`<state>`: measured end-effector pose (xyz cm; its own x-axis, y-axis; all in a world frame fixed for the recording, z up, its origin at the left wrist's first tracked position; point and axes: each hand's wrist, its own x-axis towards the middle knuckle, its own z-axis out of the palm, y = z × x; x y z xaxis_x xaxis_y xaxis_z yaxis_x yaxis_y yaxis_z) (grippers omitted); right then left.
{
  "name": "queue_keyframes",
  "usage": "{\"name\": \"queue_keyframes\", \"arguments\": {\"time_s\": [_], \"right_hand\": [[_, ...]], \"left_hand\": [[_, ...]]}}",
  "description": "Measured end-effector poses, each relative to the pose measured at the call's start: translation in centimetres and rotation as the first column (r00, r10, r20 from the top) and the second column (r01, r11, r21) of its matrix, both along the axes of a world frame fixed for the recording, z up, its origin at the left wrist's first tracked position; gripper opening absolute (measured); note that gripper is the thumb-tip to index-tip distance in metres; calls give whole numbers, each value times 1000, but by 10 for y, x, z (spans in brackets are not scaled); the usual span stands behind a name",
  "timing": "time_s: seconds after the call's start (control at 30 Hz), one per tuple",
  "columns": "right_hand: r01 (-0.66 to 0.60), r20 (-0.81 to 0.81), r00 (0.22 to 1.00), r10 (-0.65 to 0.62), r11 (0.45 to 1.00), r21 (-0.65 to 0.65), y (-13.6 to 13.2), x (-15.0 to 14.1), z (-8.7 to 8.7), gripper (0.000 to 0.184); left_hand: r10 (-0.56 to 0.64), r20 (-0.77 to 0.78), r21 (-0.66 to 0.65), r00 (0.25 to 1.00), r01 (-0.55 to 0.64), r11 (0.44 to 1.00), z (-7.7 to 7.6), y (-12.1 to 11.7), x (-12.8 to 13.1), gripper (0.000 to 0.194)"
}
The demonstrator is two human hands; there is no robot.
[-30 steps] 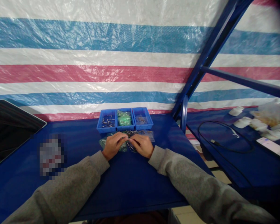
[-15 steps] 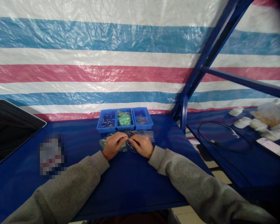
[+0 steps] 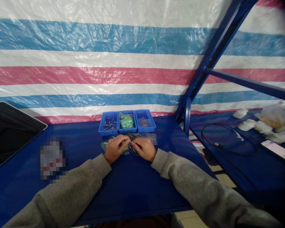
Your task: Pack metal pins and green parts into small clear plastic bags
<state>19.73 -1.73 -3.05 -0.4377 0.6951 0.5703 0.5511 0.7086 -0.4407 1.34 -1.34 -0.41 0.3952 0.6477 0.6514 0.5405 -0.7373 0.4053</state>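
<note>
My left hand (image 3: 115,148) and my right hand (image 3: 144,148) meet fingertip to fingertip over the table, both pinched. Whatever lies between the fingertips is too small to make out. Below and behind them is a pile of thin dark metal pieces (image 3: 133,151), like screws or pins. A green plastic bag (image 3: 104,146) lies partly under my left hand. Behind my right hand is a clear plastic bag (image 3: 152,137). Just beyond stand three joined blue bins: the left bin (image 3: 108,132) holds thin metal pieces, the middle bin (image 3: 127,130) green bags, the right bin (image 3: 146,129) clear bags.
A dark screen-like panel (image 3: 11,133) stands at the left, near a blurred-out item (image 3: 51,158). A blue metal frame (image 3: 187,117) rises at the right. Beyond it, a second table carries a black cable (image 3: 228,155), a phone (image 3: 281,152) and white bundles (image 3: 247,124).
</note>
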Motion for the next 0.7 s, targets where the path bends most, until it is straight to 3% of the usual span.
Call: {"name": "queue_keyframes", "arguments": {"time_s": [0.7], "right_hand": [[-8, 100, 995, 7, 1000, 5, 0, -1, 0, 29]], "left_hand": [[32, -66, -15, 997, -33, 999, -5, 2, -1, 18]]}}
